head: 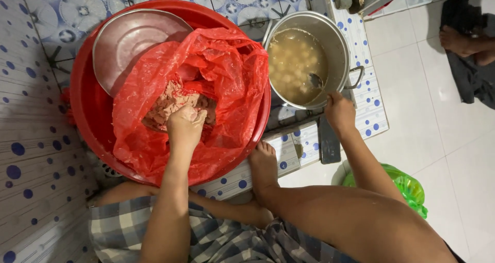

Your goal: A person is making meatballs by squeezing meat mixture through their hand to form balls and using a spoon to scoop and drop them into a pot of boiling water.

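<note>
Looking down from my head, my left hand (185, 125) is closed in a fist around a lump of the pinkish minced meat paste (167, 104), squeezing it. The paste lies in a crumpled, thin red plastic bag (227, 77), which sits inside a wide round red plastic basin (85, 108) at the centre of view. A shallow round metal plate (129, 41) leans inside the basin at eleven o'clock from my left hand.

I judge the paste soft, sticky and slippery; it is best taken by scooping a handful from the open top, since the bag would likely tear or slide.

My right hand (339, 111) is at three o'clock from the basin, pinching the handle of a metal spoon (315, 80) that dips into a round steel pot (337, 41) of cloudy broth with pale balls floating in it.

The basin and pot rest on a tiled ledge with blue dots (31, 155). My bare foot (264, 165) is at five o'clock from the basin, on the ledge. To the right is the white tiled floor (454, 160), with a green plastic bag (410, 185) on it, and another person's foot (459, 41) at one o'clock.
</note>
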